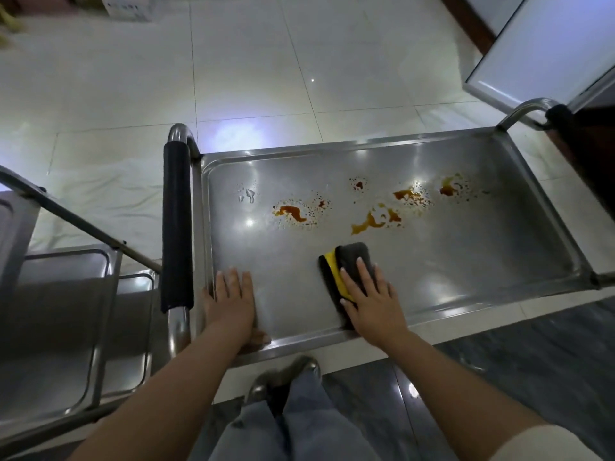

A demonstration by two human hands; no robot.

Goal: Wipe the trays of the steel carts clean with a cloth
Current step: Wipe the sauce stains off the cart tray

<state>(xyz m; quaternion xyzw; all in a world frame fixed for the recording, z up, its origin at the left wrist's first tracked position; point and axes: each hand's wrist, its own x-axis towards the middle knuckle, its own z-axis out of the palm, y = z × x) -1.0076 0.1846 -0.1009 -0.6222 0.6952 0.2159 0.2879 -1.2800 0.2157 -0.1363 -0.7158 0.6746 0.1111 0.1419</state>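
Note:
A steel cart's top tray (466, 261) lies in front of me, with several brown-orange stains (376, 217) across its far half and a few water drops (249, 194) at the far left. My right hand (369, 294) presses flat with straight fingers on a folded grey and yellow cloth (342, 261) near the tray's front edge. Near the front left corner my left hand (231, 301) rests flat on the tray, holding nothing.
The cart's black-padded handle (177, 227) runs along the tray's left side; another handle (532, 111) rises at the far right. A second steel cart (60, 311) stands to the left. A white cabinet (549, 44) is at the far right. My legs and a shoe (286, 377) are below.

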